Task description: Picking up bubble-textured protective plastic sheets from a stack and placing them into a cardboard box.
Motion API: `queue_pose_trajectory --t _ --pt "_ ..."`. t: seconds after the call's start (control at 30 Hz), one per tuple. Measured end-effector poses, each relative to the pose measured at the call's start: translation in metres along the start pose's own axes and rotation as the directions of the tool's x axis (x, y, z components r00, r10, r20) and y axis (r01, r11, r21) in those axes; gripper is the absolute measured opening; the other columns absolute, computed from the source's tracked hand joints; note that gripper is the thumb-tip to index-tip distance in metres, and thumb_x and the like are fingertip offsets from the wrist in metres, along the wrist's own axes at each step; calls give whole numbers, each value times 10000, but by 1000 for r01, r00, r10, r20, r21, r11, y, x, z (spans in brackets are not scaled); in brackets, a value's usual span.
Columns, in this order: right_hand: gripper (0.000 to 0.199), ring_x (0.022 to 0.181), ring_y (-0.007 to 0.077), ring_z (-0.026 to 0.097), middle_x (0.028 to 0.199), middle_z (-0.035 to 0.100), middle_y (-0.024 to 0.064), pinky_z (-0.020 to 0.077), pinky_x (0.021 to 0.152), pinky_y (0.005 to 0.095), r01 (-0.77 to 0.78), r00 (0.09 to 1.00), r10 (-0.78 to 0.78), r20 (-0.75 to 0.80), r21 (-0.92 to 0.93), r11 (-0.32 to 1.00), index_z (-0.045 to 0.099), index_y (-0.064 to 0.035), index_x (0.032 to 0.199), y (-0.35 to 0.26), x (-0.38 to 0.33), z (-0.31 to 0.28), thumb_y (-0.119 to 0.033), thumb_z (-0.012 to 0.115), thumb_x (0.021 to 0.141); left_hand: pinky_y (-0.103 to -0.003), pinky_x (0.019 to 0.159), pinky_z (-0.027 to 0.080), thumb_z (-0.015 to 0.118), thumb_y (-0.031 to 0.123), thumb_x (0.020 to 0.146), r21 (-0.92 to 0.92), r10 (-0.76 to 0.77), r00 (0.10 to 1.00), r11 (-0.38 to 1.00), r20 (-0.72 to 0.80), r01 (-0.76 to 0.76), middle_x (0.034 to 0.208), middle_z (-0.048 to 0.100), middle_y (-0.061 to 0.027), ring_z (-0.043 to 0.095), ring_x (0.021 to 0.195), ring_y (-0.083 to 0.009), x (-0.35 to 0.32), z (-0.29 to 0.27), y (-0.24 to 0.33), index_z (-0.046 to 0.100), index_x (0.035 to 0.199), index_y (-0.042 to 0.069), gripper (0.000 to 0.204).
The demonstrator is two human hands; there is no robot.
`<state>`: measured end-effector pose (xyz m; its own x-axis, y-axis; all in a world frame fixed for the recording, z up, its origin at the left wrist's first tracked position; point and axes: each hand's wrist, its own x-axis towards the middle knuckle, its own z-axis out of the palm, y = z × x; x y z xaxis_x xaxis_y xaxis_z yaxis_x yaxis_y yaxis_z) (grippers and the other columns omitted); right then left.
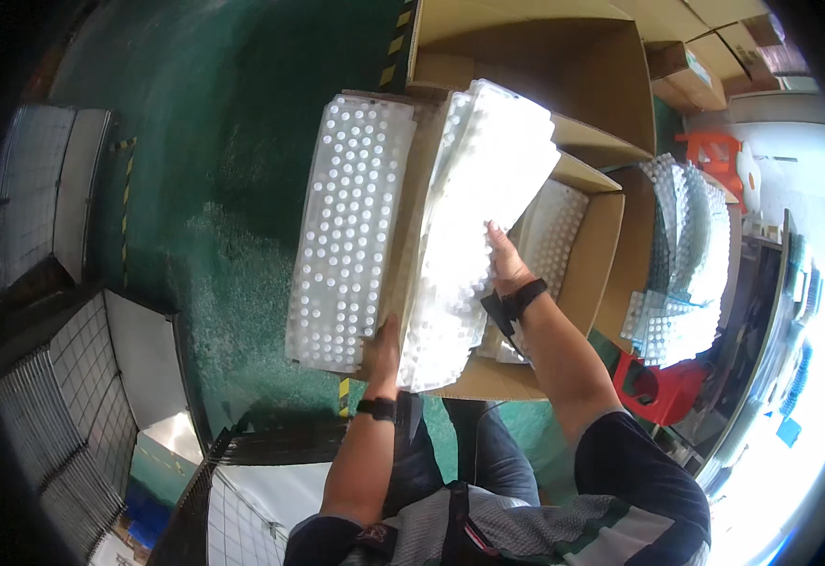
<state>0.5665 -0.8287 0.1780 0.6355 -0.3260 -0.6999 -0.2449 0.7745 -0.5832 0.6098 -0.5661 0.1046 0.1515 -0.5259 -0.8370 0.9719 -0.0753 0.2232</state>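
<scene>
- A big bundle of clear plastic trays (pixel 474 236) is lying tipped over the top of an open cardboard box (pixel 587 255), near the middle of the picture.
- It looks like the bundle is only partway in: most of it is sitting above the rim of the box, not down inside.
- More bumpy trays (pixel 554 231) are already lying inside the box, at about 3 o'clock from the bundle.
- One flat tray with rows of round bumps (pixel 346 231) is lying by itself at 9 o'clock from the bundle, hanging out over the green floor (pixel 214 189).
- Another heap of trays (pixel 686 255) is waiting well apart at 3 o'clock, so I think there is a lot left to pack.
- The left hand (pixel 381 351) is gripping the near end of the bundle at 6 o'clock. The fingers are tucked under the plastic, so I cannot tell how tightly they are curled.
- The right hand (pixel 505 264) is pressing on the side of the bundle at about 4 o'clock. Its fingers are reaching up along the plastic, fairly straight, not closed around it.
- Both hands are touching the same bundle.
</scene>
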Motion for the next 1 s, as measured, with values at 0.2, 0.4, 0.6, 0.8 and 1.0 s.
queue_pose_trajectory --t 0.2,0.4,0.6,0.8,1.0 --pt "957 1350 325 131 1450 164 209 149 1085 444 -66 996 60 -71 -81 995 165 39 1386 18 -15 14 -629 504 791 -330 836 438 384 465 922 460 221 975 868 -26 -185 1156 518 -124 523 1003 -217 -83 23 14 419 1248 5 564" --pt "881 1315 290 240 1405 251 221 193 1074 411 49 993 -54 -100 -51 997 145 73 1370 10 -5 28 -503 547 839 -364 914 391 341 362 947 659 363 928 720 -88 -219 1110 580 -174 537 1067 -245 -159 52 70 524 1155 -24 475" --pt "926 1323 267 207 1412 221 236 201 1077 358 525 786 -603 -135 -368 767 18 62 1386 -4 -6 53 -373 618 830 -477 963 301 585 314 804 969 652 716 -170 248 -181 1246 404 -255 368 1194 -401 -196 101 75 413 1232 -52 589" --pt "861 1374 293 20 1465 39 240 64 1103 341 461 831 -547 -104 -423 780 75 62 1391 -5 -15 42 -470 502 865 -634 990 116 558 504 784 841 600 695 -541 396 -12 1430 86 -271 86 1308 -473 -108 103 38 167 1379 -23 886" --pt "856 1368 329 26 1454 36 268 77 1106 355 381 876 -451 -169 -330 864 29 77 1384 71 -29 35 -462 463 881 -619 1007 90 558 533 776 794 561 713 -608 421 10 1443 127 -233 73 1329 -444 -102 93 38 194 1385 3 885"
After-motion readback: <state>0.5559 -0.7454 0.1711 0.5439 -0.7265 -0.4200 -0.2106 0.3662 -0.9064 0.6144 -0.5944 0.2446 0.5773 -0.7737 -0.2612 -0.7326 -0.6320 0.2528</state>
